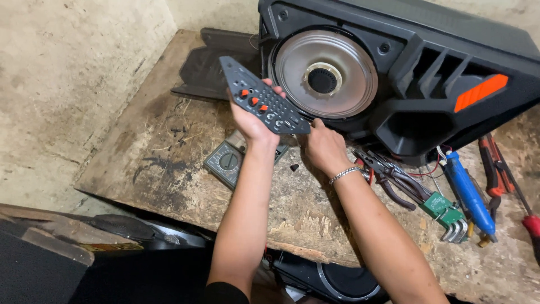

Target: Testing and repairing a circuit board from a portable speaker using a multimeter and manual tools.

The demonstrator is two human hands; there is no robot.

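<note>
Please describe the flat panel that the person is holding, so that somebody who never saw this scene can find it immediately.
Start at the big black speaker box lying on the wooden board. Just in front of its round silver cone, the left hand holds up a long dark grey control panel, and the right hand is at its lower end. Its three orange knobs and rows of small buttons set it apart from the green meter below.
</note>
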